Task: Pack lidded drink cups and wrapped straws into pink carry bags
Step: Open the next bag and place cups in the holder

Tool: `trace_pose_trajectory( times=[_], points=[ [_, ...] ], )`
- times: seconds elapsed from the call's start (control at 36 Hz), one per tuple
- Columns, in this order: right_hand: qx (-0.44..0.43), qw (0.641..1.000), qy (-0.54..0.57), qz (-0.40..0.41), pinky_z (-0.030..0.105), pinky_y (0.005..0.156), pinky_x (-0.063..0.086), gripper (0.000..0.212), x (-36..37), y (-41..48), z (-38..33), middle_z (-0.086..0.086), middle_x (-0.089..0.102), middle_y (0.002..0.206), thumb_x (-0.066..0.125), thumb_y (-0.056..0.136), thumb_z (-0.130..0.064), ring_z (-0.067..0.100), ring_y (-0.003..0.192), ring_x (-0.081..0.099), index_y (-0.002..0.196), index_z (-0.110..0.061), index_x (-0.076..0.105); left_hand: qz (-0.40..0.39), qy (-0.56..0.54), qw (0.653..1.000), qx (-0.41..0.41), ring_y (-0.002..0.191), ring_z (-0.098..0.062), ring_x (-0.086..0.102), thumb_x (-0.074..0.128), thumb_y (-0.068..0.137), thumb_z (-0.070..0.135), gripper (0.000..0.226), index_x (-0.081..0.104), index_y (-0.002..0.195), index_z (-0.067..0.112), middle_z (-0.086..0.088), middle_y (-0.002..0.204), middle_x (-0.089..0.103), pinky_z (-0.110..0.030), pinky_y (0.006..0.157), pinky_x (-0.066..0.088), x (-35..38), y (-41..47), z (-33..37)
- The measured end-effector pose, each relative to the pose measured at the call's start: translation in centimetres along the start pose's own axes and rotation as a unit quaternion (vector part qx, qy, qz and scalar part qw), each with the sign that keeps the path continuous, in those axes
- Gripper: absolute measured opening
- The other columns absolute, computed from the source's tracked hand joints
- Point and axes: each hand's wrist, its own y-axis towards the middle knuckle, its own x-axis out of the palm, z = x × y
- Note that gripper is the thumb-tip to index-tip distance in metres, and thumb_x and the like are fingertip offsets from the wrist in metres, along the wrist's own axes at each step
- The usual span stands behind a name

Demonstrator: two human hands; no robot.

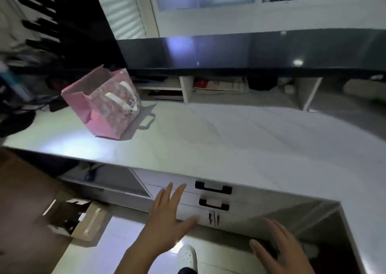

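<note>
Both hands are hanging out in front of the counter, holding nothing. The left hand [167, 217] is reaching up from bottom centre of the frame, palm facing away, fingers straight and fanned out, thumb sticking off to the right. It's sitting in front of the white drawer fronts, just left of the blue drawer handle [213, 188] and the red drawer handle [214, 204] under it; can't tell whether it's actually touching the drawers. The right hand [279, 246] is hovering lower right, also relaxed and spread, fingers pointing up and left, well apart from the left one.

The pink carry bag [104, 102] is sitting way off in the upper left of the frame on the white counter [229, 144], leaning over with its open mouth facing upper left and its white handles [123, 94] showing on the side. It's nowhere near either hand.

A white perforated shoe [187, 255] is peeking out at bottom centre between the forearms, and an open cardboard box [77, 219] is lying on the floor at lower left. Everything's kinda motion-blurred.
</note>
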Motion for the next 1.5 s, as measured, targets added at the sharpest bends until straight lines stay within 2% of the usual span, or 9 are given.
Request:
trace_pose_trajectory(
  times=[0.08,0.17,0.36,0.69,0.86,1.06,1.19,1.36,1.5],
  points=[
    [0.006,0.999,-0.03,-0.011,0.037,0.11,0.04,0.107,1.9,2.9,-3.9,-0.003,0.055,0.142,0.035,0.045,-0.104,0.019,0.133,0.05,0.128,-0.04,0.054,0.026,-0.02,0.999,-0.003,0.151,-0.011,-0.013,0.058,0.085,0.066,0.084,0.007,0.15,0.053,0.018,0.164,-0.011,-0.042,0.122,0.007,-3.7,3.3,-3.2],
    [-0.008,0.998,-0.045,-0.052,0.035,0.113,0.034,0.068,3.4,6.1,-10.1,-0.006,0.04,0.152,0.068,0.076,-0.065,0.018,0.137,0.043,0.136,-0.042,0.044,0.068,-0.024,0.997,-0.009,0.152,-0.013,-0.008,0.059,0.085,0.066,0.085,0.006,0.151,0.053,0.016,0.165,-0.008,-0.044,0.123,0.01,-8.8,6.1,-6.7],
    [-0.133,0.985,-0.097,-0.056,0.031,0.118,0.02,0.061,8.4,14.3,-24.0,-0.015,0.027,0.158,0.051,0.091,-0.06,0.007,0.147,0.02,0.146,-0.046,0.03,0.144,0.017,0.988,-0.044,0.153,-0.017,-0.005,0.059,0.086,0.063,0.087,0.007,0.155,0.046,0.008,0.166,-0.003,-0.046,0.123,0.011,-22.3,10.5,-14.3],
    [-0.372,0.917,-0.129,-0.064,0.036,0.11,0.038,0.053,13.1,24.5,-47.9,-0.012,0.041,0.15,0.059,0.092,-0.046,0.014,0.135,0.041,0.142,-0.039,0.045,0.212,0.116,0.97,0.02,0.15,-0.022,0.011,0.061,0.088,0.047,0.074,0.024,0.152,0.043,-0.003,0.164,0.015,-0.047,0.12,0.02,-39.5,20.0,-18.2],
    [-0.515,0.835,-0.162,-0.105,0.009,0.092,0.032,0.037,13.5,29.2,-57.0,-0.013,0.058,0.133,0.061,0.093,-0.025,0.001,0.121,0.049,0.129,-0.028,0.062,0.222,0.118,0.967,-0.044,0.145,-0.029,0.025,0.065,0.081,0.05,0.083,0.029,0.153,0.032,-0.007,0.157,0.032,-0.043,0.118,0.026,-46.4,25.3,-18.9],
    [-0.534,0.785,-0.301,-0.091,0.041,0.102,0.043,0.039,16.3,37.1,-59.5,-0.008,0.058,0.133,0.056,0.091,-0.025,0.012,0.124,0.051,0.129,-0.028,0.062,0.194,0.036,0.978,-0.072,0.116,-0.02,0.058,0.075,0.078,0.027,0.067,0.05,0.141,0.029,-0.002,0.134,0.058,-0.029,0.093,0.047,-49.9,30.4,-20.3],
    [-0.522,0.79,-0.315,-0.071,0.036,0.084,0.05,0.018,17.6,38.3,-58.9,-0.008,0.068,0.105,0.056,0.093,-0.025,0.014,0.102,0.059,0.103,-0.023,0.07,0.213,0.002,0.976,-0.036,0.082,-0.009,0.068,0.069,0.075,0.01,0.041,0.07,0.113,0.026,0.009,0.094,0.073,-0.029,0.072,0.058,-50.5,32.3,-22.5],
    [-0.45,0.852,-0.267,-0.01,0.03,0.085,0.047,0.019,17.7,35.9,-57.5,-0.011,0.069,0.105,0.06,0.096,-0.03,0.01,0.101,0.058,0.11,-0.027,0.073,0.209,0.052,0.975,0.064,0.083,-0.009,0.066,0.067,0.079,0.011,0.03,0.072,0.103,0.029,0.014,0.084,0.071,-0.025,0.066,0.052,-51.6,32.9,-24.2],
    [-0.357,0.913,-0.17,0.095,0.029,0.087,0.05,0.014,18.1,29.6,-53.5,-0.01,0.071,0.104,0.068,0.091,-0.021,0.012,0.1,0.06,0.102,-0.025,0.076,0.15,-0.128,0.968,0.156,0.067,-0.008,0.065,0.069,0.078,0.003,0.027,0.072,0.086,0.029,0.006,0.076,0.072,-0.014,0.052,0.042,-51.3,32.1,-24.1]
  ],
)
